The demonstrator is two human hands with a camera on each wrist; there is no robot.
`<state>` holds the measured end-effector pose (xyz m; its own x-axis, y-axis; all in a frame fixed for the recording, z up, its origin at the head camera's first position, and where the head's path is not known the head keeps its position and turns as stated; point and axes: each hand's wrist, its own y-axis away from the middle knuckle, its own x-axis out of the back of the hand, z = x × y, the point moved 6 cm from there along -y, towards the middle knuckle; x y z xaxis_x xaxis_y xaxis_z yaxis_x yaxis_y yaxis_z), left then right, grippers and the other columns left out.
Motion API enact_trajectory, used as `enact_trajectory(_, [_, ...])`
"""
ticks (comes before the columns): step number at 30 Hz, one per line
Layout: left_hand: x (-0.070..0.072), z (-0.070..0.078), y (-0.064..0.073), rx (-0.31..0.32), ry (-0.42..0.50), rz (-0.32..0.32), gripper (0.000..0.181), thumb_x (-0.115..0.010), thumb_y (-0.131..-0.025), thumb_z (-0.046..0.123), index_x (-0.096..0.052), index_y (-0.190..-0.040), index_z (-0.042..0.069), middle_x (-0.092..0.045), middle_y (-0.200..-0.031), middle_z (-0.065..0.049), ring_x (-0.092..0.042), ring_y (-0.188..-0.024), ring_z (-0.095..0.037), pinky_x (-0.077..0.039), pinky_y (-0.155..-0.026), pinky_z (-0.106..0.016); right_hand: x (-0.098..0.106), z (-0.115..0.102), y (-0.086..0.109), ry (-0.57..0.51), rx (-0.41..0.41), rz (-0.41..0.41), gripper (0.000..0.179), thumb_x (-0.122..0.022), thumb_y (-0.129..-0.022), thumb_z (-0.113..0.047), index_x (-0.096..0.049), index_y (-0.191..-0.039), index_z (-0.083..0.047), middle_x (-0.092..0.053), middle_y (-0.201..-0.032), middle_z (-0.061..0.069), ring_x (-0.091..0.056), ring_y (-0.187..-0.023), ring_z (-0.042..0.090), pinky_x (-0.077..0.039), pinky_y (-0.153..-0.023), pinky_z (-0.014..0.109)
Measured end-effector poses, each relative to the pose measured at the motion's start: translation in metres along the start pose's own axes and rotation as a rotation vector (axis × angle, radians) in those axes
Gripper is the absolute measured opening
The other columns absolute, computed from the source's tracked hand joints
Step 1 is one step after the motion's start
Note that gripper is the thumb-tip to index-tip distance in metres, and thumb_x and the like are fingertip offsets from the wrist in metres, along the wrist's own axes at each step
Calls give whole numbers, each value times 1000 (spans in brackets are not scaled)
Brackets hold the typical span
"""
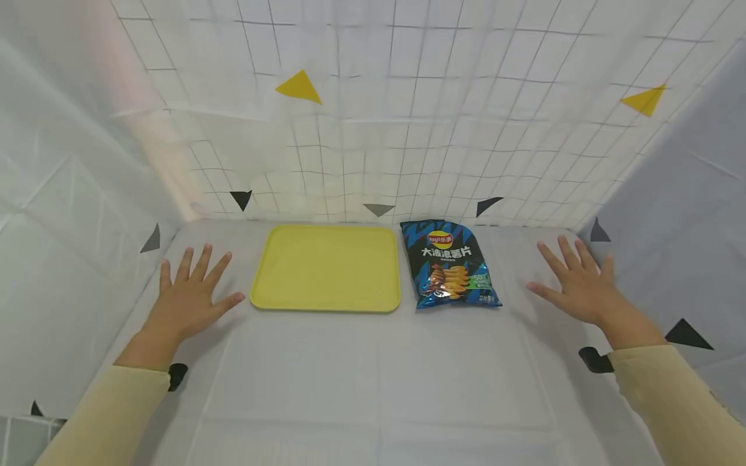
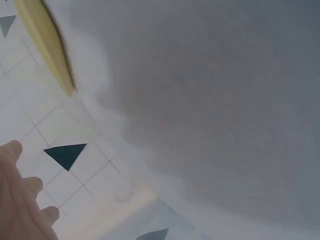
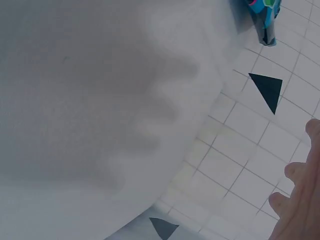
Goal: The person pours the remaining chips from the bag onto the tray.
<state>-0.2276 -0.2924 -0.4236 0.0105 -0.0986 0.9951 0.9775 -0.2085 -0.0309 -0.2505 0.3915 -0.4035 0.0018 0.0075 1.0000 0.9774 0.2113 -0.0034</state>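
Observation:
In the head view a yellow rectangular tray [image 1: 326, 268] lies flat near the back of the white-covered table. Just right of it is a blue and black bag of potato chips [image 1: 449, 265], printed side up. My left hand [image 1: 189, 301] is left of the tray with fingers spread, its thumb tip close to the tray's left edge. To the right of the bag, my right hand [image 1: 588, 291] has its fingers spread too and holds nothing. The left wrist view catches the tray's edge [image 2: 47, 45]; the right wrist view catches a corner of the chip bag [image 3: 265, 20].
A white sheet with a grid pattern [image 1: 431, 142] rises behind the table, and plain white sheets [image 1: 70, 213] stand at the sides. Yellow and dark triangles are scattered on them. The tabletop [image 1: 373, 375] stretches in front of the tray and the bag.

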Motion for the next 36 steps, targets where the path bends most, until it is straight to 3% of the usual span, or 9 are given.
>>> enact_trajectory(13, [4, 19, 3, 19, 47, 12, 91, -39, -96, 72, -6, -163, 20, 1, -165, -24, 8, -148, -52, 18, -108, -72, 6, -24, 4, -41, 16, 13, 96, -50, -94, -67, 0, -162, -22, 7, -164, 26, 13, -148, 51, 18, -100, 79])
enact_trajectory(25, [6, 37, -4, 19, 170, -51, 92, -40, -97, 70, -6, -163, 15, 3, -165, -25, 9, -148, -53, 12, -109, -74, 15, -54, -2, -98, 59, 7, 94, -53, -93, -66, -7, -163, -23, -6, -164, 27, -2, -147, 54, 9, -103, 81])
enact_trajectory(36, [6, 51, -13, 37, 237, -84, 93, -38, -97, 70, -4, -162, 14, 7, -165, -23, 11, -148, -51, 11, -109, -73, 21, -90, -16, -117, 82, -8, 92, -54, -93, -65, -15, -162, -19, -9, -164, 26, -3, -148, 53, 5, -106, 79])
